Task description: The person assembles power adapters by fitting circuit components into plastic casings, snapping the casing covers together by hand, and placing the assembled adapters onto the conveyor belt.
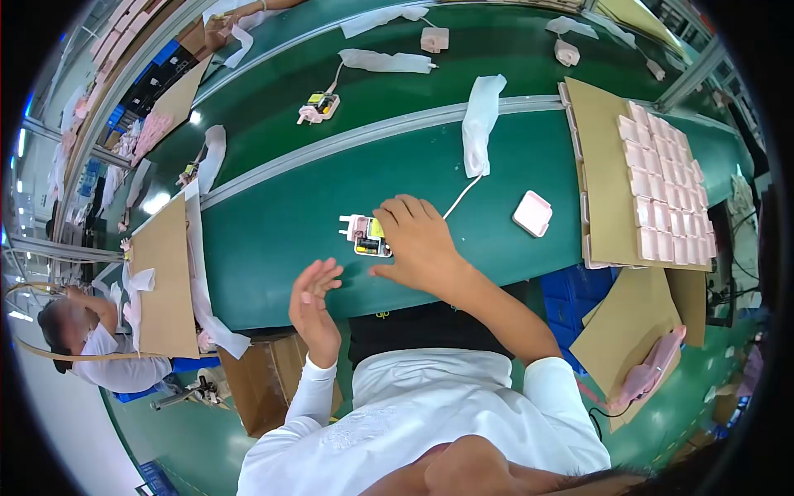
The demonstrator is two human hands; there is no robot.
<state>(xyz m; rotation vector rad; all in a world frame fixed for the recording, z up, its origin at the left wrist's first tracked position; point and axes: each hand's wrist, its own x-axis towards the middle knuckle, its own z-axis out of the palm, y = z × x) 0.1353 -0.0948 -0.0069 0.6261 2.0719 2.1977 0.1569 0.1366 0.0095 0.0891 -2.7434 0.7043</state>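
Note:
On the green work surface lies an open plug-in charger [370, 236], its two prongs pointing left and its circuit parts exposed in a pale pink shell. My right hand [420, 246] covers its right end, fingers above and thumb below, closed around it. From behind that hand a white cable runs up to a white wrapped sleeve [480, 128]. My left hand [314, 307] is held just left of and below the charger, fingers stretched out and holding nothing. A pale pink square cover [533, 214] lies to the right, apart from both hands.
Stacked pink shells [662, 186] on cardboard stand at the right. Beyond a metal rail, a green belt carries another open charger [318, 107] and wrapped cables. A cardboard sheet [169, 281] edges the left side; a co-worker [99, 331] sits beyond it. Another person's hand [219, 29] shows top left.

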